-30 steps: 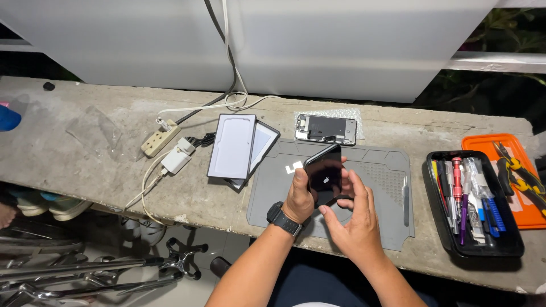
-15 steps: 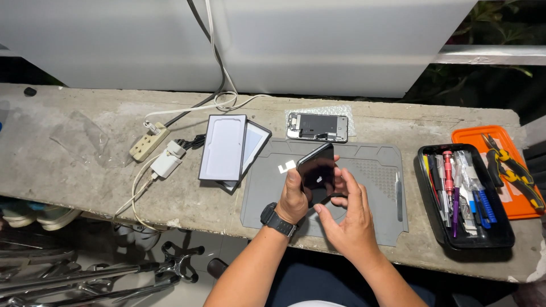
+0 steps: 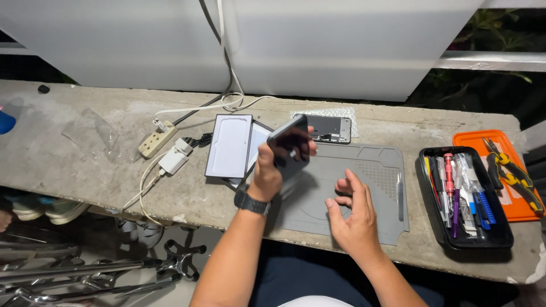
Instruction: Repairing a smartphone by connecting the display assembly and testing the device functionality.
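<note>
Up above the grey repair mat (image 3: 375, 170), the left hand (image 3: 267, 173) gripped a dark smartphone (image 3: 289, 146), tilted, its top end pointing to the far side. The right hand (image 3: 352, 213) hovered loose over the mat, fingers spread, holding nothing. Left of the phone lay a white screen panel (image 3: 229, 145) on the concrete counter (image 3: 85, 170). An opened phone body (image 3: 330, 128) lay farther back, and a black tool tray (image 3: 463, 199) stood to the right.

Left hand (image 3: 267, 176) grips phone (image 3: 289, 146) (tilted).
</note>
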